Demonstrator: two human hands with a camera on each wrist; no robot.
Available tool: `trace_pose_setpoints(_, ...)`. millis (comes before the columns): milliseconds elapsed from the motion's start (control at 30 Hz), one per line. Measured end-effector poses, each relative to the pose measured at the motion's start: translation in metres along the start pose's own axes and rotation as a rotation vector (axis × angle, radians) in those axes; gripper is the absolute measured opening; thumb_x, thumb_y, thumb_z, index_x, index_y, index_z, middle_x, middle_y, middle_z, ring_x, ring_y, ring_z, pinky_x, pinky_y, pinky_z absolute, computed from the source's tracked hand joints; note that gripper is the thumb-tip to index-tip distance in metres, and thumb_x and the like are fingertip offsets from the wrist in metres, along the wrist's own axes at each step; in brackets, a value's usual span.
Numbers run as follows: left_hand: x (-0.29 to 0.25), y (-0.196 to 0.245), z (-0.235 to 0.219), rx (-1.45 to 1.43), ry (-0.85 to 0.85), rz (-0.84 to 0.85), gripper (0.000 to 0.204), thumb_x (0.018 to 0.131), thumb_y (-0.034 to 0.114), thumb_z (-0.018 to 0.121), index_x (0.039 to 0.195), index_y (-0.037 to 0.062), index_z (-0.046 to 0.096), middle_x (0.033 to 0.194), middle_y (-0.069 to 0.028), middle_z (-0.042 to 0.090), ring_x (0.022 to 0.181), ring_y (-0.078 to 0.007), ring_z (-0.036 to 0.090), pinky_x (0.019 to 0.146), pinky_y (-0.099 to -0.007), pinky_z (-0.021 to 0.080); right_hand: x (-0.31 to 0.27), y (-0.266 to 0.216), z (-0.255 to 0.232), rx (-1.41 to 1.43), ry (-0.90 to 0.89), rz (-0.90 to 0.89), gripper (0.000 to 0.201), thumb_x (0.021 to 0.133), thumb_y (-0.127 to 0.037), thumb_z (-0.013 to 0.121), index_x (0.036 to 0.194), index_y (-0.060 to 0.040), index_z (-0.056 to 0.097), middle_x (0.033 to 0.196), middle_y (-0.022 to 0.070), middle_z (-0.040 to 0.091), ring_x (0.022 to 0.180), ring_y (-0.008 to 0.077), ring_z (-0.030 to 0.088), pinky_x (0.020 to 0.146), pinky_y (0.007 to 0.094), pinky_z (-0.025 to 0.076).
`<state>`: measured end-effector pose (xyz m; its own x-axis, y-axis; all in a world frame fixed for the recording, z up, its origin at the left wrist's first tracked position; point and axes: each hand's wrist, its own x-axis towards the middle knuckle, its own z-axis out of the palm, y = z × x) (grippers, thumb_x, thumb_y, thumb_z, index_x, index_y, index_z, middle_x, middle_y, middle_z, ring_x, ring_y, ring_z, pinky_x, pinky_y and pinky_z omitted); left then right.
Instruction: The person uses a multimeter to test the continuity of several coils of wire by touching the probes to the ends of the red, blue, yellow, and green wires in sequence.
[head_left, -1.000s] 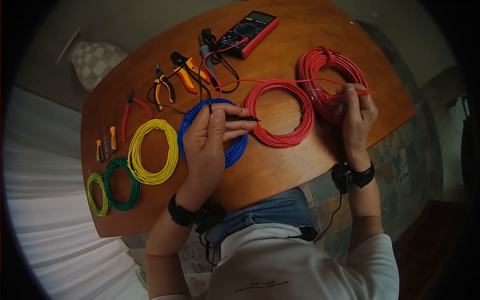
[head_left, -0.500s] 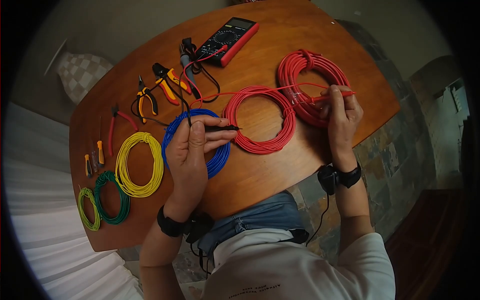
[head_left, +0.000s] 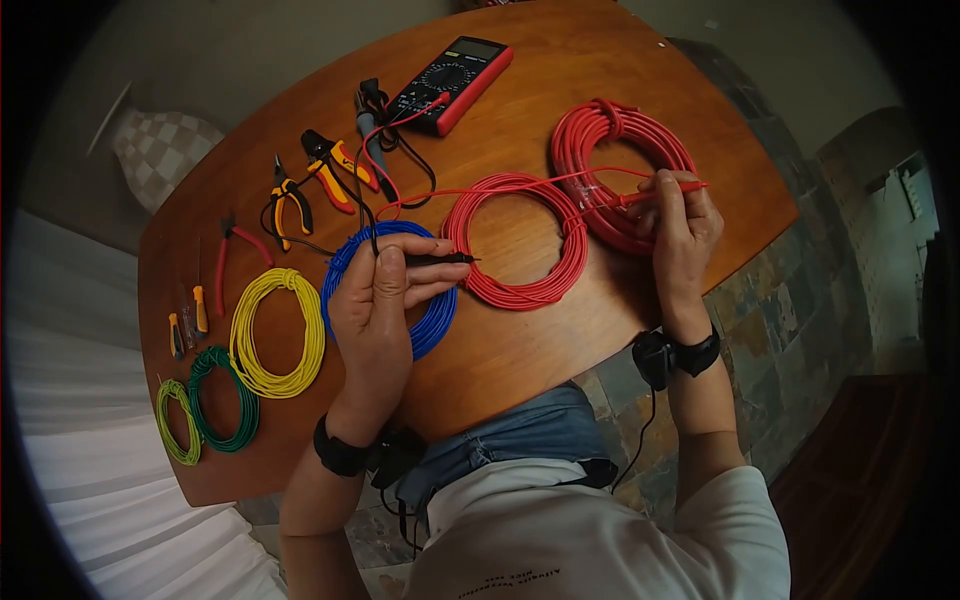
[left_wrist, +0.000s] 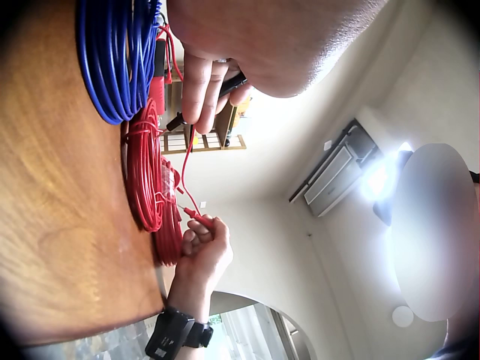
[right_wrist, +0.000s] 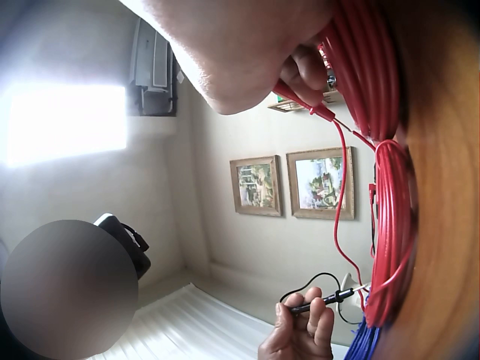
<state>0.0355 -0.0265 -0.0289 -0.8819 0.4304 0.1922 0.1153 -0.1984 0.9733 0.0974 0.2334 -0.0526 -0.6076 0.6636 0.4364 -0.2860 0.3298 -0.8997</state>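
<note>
My left hand (head_left: 375,290) holds a black multimeter probe (head_left: 440,259) between thumb and fingers, over the blue wire coil (head_left: 436,325). The probe's tip points right and overlaps the left side of the thinner red wire coil (head_left: 515,296). In my right hand (head_left: 686,235) is the red probe (head_left: 692,186), gripped above the thicker red wire coil (head_left: 575,145). In the right wrist view, the red probe's metal tip (right_wrist: 343,126) is right at the red wires. Leads run from the probes toward the black-and-red multimeter (head_left: 455,82) at the back; its screen is unreadable.
Left of the blue coil lie yellow (head_left: 240,340), dark green (head_left: 197,395) and light green coils (head_left: 163,425). Behind them are red-handled cutters (head_left: 222,275), pliers (head_left: 283,212), a wire stripper (head_left: 335,183), a grey-handled tool (head_left: 368,125) and small screwdrivers (head_left: 201,310). The wooden table's (head_left: 560,355) front edge is close.
The head view has shifted, so the table and everything on it appear further left and slightly lower. Both hands keep their probes in about the same place over the coils.
</note>
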Motion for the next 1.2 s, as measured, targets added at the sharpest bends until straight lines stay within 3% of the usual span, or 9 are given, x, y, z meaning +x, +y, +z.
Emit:
trace_pose_setpoints(633,0.001,0.000,-0.001,0.020,-0.002,-0.001,0.032,0.102,0.022,0.033,0.104,-0.0042,0.051,0.102,-0.0170,0.062,0.089,-0.0236,0.067,0.076,-0.0282,0.055,0.000,0.000,-0.002,0.039,-0.010,0.007,0.018,0.094,-0.012,0.051,0.084,-0.0002,0.060,0.066,0.0039,0.060,0.054,0.0069,0.056,0.047,0.0199,0.040)
trace_pose_setpoints(767,0.007,0.007,-0.009,0.060,0.117,0.104,0.036,0.102,0.024,0.028,0.105,-0.0052,0.049,0.104,-0.0210,0.060,0.089,-0.0249,0.067,0.075,-0.0273,0.056,-0.001,-0.007,-0.001,0.183,0.088,0.078,0.019,0.094,-0.013,0.050,0.084,-0.0007,0.060,0.067,0.0042,0.061,0.055,0.0083,0.058,0.047,0.0205,0.042)
trace_pose_setpoints(1200,0.000,0.000,-0.002,0.013,0.011,-0.012,0.032,0.102,0.022,0.031,0.104,-0.0042,0.049,0.103,-0.0182,0.061,0.089,-0.0234,0.067,0.078,-0.0280,0.055,-0.001,0.001,-0.004,0.105,0.031,0.020,0.019,0.094,-0.013,0.051,0.082,0.0000,0.060,0.070,0.0050,0.061,0.055,0.0093,0.059,0.046,0.0204,0.040)
